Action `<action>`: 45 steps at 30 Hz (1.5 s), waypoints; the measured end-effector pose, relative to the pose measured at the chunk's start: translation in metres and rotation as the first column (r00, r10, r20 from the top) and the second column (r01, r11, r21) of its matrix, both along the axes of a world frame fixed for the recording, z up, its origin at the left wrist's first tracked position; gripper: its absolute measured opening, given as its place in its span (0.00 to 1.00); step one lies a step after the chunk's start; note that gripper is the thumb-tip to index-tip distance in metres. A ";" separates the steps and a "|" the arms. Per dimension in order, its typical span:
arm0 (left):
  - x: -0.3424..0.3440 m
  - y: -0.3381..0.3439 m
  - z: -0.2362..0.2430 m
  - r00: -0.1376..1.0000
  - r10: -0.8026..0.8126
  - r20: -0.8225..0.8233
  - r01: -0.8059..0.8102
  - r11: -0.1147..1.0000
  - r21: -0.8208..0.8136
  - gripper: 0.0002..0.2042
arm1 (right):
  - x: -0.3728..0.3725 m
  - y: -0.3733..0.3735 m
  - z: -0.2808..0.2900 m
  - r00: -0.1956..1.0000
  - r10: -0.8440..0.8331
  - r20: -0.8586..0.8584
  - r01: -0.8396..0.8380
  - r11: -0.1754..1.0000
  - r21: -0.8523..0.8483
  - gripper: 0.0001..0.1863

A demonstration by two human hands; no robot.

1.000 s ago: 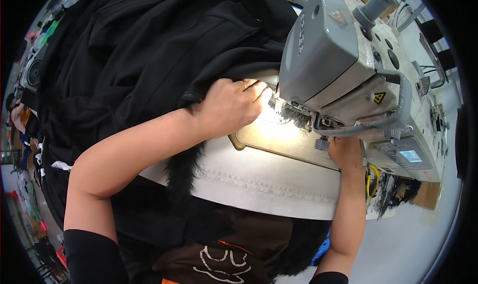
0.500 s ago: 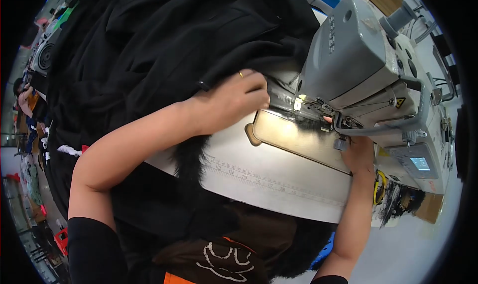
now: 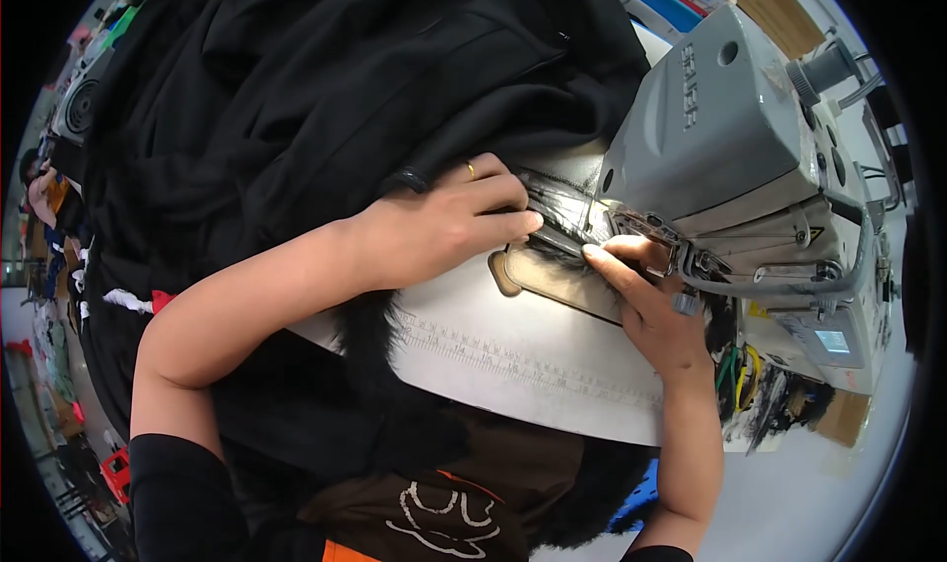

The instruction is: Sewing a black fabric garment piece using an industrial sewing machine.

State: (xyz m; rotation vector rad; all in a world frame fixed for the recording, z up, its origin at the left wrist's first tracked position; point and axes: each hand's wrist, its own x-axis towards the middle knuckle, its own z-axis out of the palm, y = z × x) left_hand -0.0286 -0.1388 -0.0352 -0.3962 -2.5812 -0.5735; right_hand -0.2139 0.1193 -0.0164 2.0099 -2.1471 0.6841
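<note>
1. Head view, change: the right hand (image 3: 656, 316) has come left, out from behind the sewing machine (image 3: 705, 118) head's guard; thumb and forefinger now pinch the dark furry strip (image 3: 564, 239). The left hand (image 3: 444, 217) has moved little, its grip apparently pinching the strip's left end.
2. Head view, position: strip lies along the far side of the metal plate (image 3: 567, 281) on the white counter (image 3: 533, 375), just left of the needle area. Black garment (image 3: 326, 99) heaped far left.
3. Judged meaning: both hands now steady the strip close together.
</note>
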 end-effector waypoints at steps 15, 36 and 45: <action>-0.020 0.008 -0.004 1.000 0.006 0.019 -0.007 0.999 0.043 0.12 | -0.026 0.034 -0.041 0.933 -0.284 0.221 0.215 0.933 0.289 0.19; -0.041 0.009 0.000 0.986 -0.035 -0.163 -0.033 0.919 -0.392 0.08 | -0.035 0.035 -0.015 0.895 -0.445 0.012 0.364 0.748 0.555 0.24; -0.040 0.010 0.000 0.987 -0.060 -0.150 -0.031 0.838 -0.544 0.08 | -0.048 0.055 -0.032 0.917 -0.387 -0.099 0.385 0.791 0.474 0.10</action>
